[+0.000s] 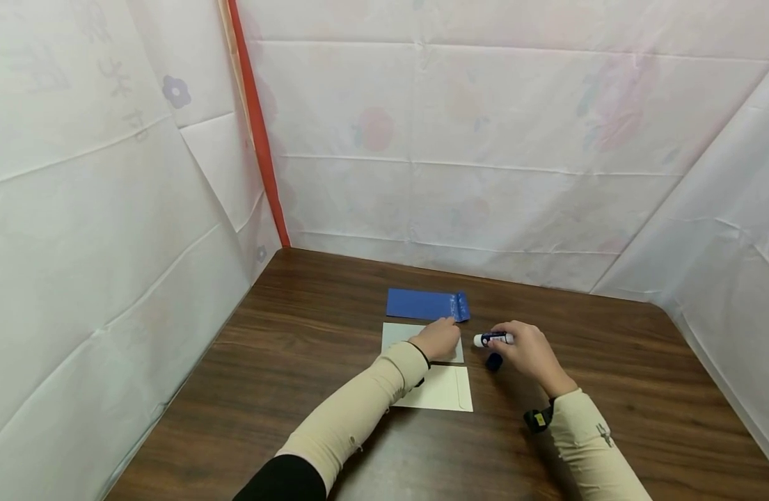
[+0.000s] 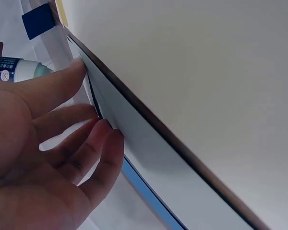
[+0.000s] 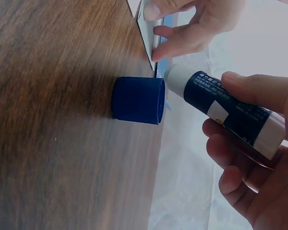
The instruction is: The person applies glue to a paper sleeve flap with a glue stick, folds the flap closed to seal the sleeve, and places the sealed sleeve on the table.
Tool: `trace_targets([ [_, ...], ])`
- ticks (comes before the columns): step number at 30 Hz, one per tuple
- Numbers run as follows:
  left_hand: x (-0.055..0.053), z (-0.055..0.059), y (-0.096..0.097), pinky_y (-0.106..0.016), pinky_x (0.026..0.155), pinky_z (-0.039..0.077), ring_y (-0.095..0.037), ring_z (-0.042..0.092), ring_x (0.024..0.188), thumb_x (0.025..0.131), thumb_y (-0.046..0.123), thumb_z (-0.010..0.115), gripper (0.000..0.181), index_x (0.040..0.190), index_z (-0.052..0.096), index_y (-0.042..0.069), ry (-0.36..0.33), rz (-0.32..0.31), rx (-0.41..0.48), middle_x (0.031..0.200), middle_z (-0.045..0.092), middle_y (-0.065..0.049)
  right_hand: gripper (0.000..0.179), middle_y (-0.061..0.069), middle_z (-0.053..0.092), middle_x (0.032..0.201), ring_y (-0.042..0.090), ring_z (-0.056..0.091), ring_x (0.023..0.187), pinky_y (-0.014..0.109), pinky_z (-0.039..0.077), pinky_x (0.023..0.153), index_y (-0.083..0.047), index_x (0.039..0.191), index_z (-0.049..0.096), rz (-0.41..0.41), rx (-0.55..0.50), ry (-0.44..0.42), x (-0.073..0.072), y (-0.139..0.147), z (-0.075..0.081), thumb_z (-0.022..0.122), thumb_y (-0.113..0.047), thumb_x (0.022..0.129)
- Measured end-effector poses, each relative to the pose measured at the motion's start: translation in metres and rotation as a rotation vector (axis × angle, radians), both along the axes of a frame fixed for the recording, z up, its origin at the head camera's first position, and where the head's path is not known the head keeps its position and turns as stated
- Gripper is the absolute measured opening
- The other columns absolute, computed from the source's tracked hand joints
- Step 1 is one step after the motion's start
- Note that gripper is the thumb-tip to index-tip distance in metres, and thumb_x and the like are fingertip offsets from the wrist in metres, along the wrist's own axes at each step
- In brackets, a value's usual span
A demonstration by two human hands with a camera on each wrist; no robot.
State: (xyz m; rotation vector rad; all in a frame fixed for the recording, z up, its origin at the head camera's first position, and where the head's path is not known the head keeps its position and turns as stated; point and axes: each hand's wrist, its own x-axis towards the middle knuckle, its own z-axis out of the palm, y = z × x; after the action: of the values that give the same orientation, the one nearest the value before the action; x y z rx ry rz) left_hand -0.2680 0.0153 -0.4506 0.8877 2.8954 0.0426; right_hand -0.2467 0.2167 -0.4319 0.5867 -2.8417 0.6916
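Sleeves: your left sleeve (image 1: 349,417) enters from the lower edge, left of centre; your right sleeve (image 1: 593,445) enters at lower right, both over the brown bench (image 1: 284,348).
Cream envelope: this cream envelope (image 1: 447,390) lies flat at lower centre, partly covered by your left sleeve.
Blue cap: off the stick, the blue cap (image 1: 493,362) stands on the bench right of centre, mouth up as your right wrist view shows it.
Right hand: your right hand (image 1: 529,353) grasps the glue stick (image 1: 493,339), thumb on one side and fingers on the other, near the blue cap.
Glue stick: right of centre, raised off the bench; its long axis runs roughly left to right, bare tip leftward.
Left hand: your left hand (image 1: 438,339) has bent fingers touching the right end of the grey paper (image 1: 397,336); you cannot tell whether they pinch it or only press.
Tip to paper: probably the key relation; the grey paper lies left of your right fingers, near the tip but apart, and your left hand is the nearer to it.
Blue envelope: just beyond the grey paper, a blue envelope (image 1: 419,304) lies lengthwise across the frame.
Backdrop: white sheeting (image 1: 516,125) fills the upper frame, with a red strip (image 1: 259,132) at upper left.
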Motion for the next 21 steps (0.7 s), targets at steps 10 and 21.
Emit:
trace_targets([
  [10, 0.0029, 0.0016, 0.004, -0.026, 0.092, 0.049, -0.019, 0.055, 0.111, 0.093, 0.031, 0.066, 0.019, 0.085, 0.071, 0.014, -0.022, 0.053, 0.015, 0.121, 0.06, -0.006, 0.019, 0.011, 0.071, 0.092, 0.017, 0.059, 0.074, 0.034, 0.046, 0.064, -0.006, 0.098, 0.074, -0.007, -0.005, 0.002, 0.0003, 0.0013, -0.0002, 0.076, -0.018, 0.084],
  [21, 0.0012, -0.0015, 0.0086, -0.027, 0.093, 0.05, -0.021, 0.054, 0.114, 0.094, 0.033, 0.066, 0.022, 0.104, 0.072, 0.015, -0.016, 0.051, 0.014, 0.126, 0.06, -0.004, 0.017, 0.01, 0.071, 0.088, 0.015, 0.058, 0.07, 0.033, 0.045, 0.061, -0.005, 0.095, 0.074, 0.003, -0.037, 0.041, 0.0013, 0.0006, -0.0036, 0.078, -0.015, 0.081],
])
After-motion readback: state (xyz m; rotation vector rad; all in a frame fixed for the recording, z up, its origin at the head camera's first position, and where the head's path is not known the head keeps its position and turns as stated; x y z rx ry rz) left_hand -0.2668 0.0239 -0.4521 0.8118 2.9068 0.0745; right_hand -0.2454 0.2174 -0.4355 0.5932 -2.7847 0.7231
